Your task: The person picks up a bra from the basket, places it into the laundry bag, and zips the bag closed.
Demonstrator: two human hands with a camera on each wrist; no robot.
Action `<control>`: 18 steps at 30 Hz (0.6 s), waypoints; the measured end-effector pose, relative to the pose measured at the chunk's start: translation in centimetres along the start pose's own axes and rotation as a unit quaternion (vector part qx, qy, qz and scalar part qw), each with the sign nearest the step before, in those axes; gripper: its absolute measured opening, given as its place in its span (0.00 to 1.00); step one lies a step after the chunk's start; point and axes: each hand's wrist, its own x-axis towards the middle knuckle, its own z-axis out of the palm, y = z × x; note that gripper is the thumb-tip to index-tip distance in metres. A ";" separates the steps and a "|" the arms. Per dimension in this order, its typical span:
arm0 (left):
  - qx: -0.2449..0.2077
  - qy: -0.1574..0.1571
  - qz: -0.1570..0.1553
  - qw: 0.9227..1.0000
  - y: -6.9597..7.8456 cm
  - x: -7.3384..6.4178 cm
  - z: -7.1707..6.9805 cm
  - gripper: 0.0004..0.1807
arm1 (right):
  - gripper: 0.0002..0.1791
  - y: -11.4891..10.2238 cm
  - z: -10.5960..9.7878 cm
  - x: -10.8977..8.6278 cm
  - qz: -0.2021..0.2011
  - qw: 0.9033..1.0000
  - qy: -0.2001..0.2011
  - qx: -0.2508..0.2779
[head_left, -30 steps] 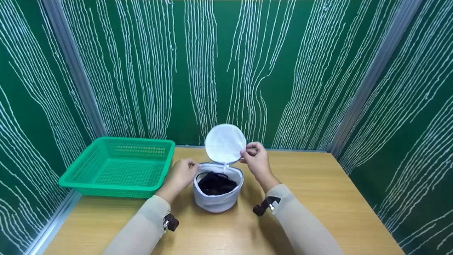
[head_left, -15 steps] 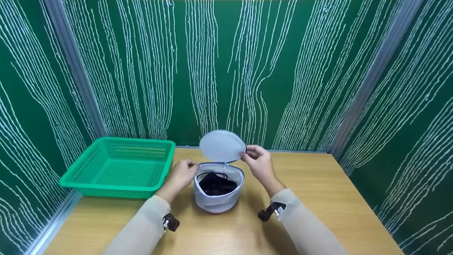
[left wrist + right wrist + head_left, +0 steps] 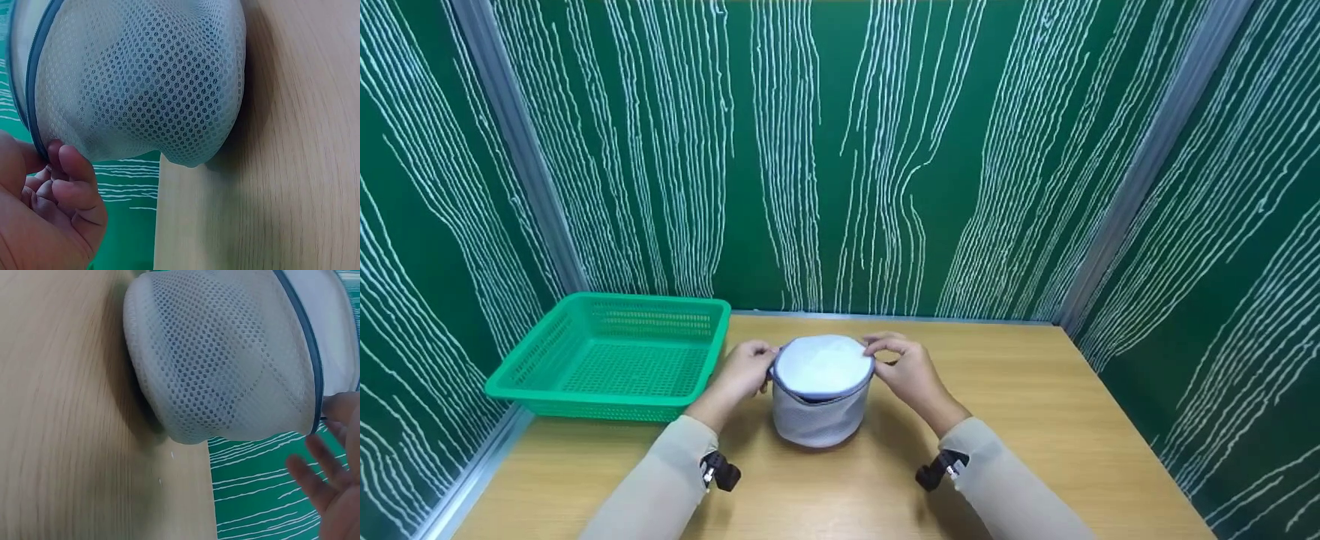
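Observation:
A white mesh laundry bag (image 3: 819, 421), round and zipped, stands upright on the table. Its round lid (image 3: 823, 364) lies over the opening, with a thin dark gap along the front edge. My left hand (image 3: 748, 369) pinches the rim on the left; in the left wrist view, thumb and forefinger meet at the dark zip edge (image 3: 35, 84). On the opposite side, my right hand (image 3: 909, 373) holds the lid's edge between thumb and fingers. The right wrist view has that hand (image 3: 337, 461) at the zip, its other fingers spread apart. The black contents are covered by the lid.
A green plastic basket (image 3: 718, 352) with perforated sides stands left of my left hand. The wooden table (image 3: 1020, 420) ends at green walls (image 3: 870, 150) with white streaks. Dark wrist cameras (image 3: 936, 471) are strapped to both sleeves.
My right hand has brought the raised lid down over the bag's opening, covering the black contents. The left hand has stayed at the left rim.

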 end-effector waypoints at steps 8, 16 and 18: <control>-0.021 0.001 -0.029 0.999 0.1 -0.2 0.3 0.18 | 0.15 -0.2 -0.2 -0.3 0.071 0.994 -0.061 0.048; -0.013 -0.005 -0.041 0.999 0.8 -0.7 0.4 0.15 | 0.08 -0.4 0.4 0.0 0.099 0.990 -0.044 0.087; -0.006 -0.004 -0.045 0.999 0.9 -0.6 0.4 0.15 | 0.07 -0.4 0.5 0.1 0.097 0.992 -0.045 0.070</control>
